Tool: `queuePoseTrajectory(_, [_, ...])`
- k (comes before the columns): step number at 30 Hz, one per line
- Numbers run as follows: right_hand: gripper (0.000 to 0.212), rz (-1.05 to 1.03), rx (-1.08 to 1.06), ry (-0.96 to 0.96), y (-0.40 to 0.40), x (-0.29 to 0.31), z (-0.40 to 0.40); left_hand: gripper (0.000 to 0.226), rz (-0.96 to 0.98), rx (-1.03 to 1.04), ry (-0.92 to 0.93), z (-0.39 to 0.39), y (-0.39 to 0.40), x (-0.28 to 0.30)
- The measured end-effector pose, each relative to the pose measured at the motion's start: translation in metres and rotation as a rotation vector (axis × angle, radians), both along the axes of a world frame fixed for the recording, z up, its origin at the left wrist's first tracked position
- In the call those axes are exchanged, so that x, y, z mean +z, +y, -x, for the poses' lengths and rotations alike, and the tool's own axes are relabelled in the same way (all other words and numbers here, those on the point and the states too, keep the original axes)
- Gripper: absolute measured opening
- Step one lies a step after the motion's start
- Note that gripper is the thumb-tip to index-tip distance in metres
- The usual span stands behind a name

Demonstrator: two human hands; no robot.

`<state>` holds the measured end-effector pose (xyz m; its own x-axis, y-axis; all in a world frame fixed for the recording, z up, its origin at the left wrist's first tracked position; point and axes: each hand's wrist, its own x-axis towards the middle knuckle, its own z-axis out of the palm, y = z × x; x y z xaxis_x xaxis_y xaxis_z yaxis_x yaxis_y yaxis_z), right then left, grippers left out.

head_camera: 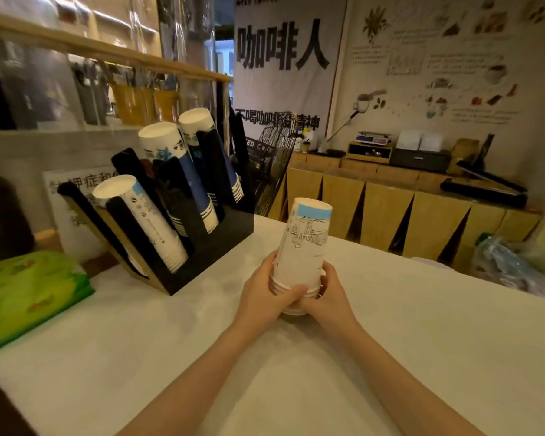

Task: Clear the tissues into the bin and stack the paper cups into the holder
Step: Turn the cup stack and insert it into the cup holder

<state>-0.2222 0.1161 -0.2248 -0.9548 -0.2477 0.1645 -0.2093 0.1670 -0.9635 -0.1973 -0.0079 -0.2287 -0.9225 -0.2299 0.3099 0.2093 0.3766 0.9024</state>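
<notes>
A stack of white paper cups (305, 243) with a pale blue band and a line drawing stands upside down on the white table (422, 341), rims at the bottom. My left hand (264, 291) wraps the stack's lower left side and my right hand (327, 294) wraps its lower right. To the left stands a black slanted cup holder (214, 247). It carries three tilted cup stacks: a white one (139, 218) in the front slot and two blue-and-white ones (183, 174) (211, 149) behind. No loose tissues or bin are in view.
A green tissue pack (29, 294) lies at the table's left edge. Behind the holder is a clear screen with a wooden rail (107, 51). A black fan (274, 162) and a cardboard-fronted counter (390, 209) stand beyond the table's far edge.
</notes>
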Motion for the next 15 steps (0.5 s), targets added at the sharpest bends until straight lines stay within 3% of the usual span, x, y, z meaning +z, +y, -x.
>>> queuePoseTrajectory(7, [0.07,0.252,0.006,0.022,-0.054,0.045,-0.03,0.075,0.077,0.108,0.168,-0.028,-0.043,0.052])
queuePoseTrajectory(15, [0.083,0.351,0.129,0.343,-0.149,0.126,-0.057,0.077,0.374,0.14,0.52,-0.071,-0.146,0.145])
